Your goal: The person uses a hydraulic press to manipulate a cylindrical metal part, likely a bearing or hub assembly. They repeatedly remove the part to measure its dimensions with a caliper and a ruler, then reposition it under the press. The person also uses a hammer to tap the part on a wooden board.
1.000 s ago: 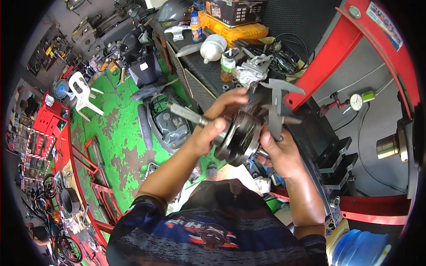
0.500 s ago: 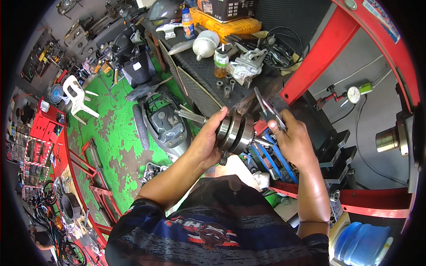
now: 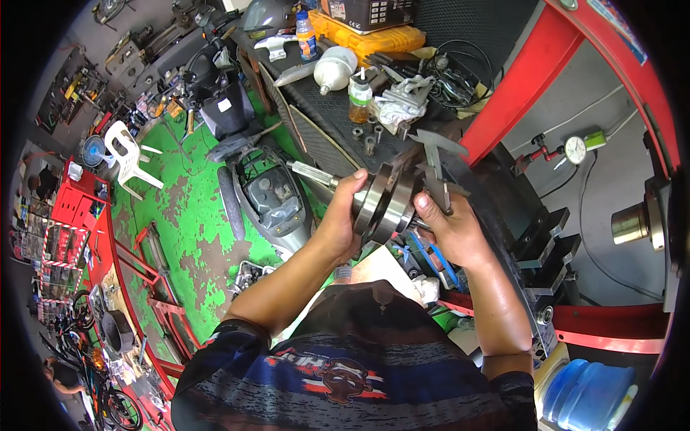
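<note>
Gripping is observed at both hands. The left hand (image 3: pixel 343 219) is closed around the left face of a steel crankshaft (image 3: pixel 384 205), its fingers (image 3: pixel 357 177) curled over the rim of the nearer disc, with the thumb side hidden behind the part. The crankshaft is held in the air between the two hands, in front of the chest, its splined shaft end projecting past the left fingers toward the floor side. The right hand (image 3: pixel 449 230) is closed on a grey vernier caliper (image 3: pixel 436 169), which is held upright just above the right fingers and laid against the right-hand disc of the crankshaft; whether the caliper's measuring faces touch the metal cannot be told.

Below the right fingers, blue-handled tools (image 3: pixel 435 258) are seen lying on a lower shelf. Beyond the fingers, the desk (image 3: pixel 316 118) carries a small amber bottle (image 3: pixel 359 100), a white round container (image 3: pixel 335 70) and a crumpled rag (image 3: pixel 399 108). Farther still, a yellow case (image 3: pixel 377 39) is noted. Left of the left fingers, a scooter body (image 3: pixel 269 194) rests on the green painted floor (image 3: pixel 187 215), with a white plastic chair (image 3: pixel 126 154) well beyond it.
</note>
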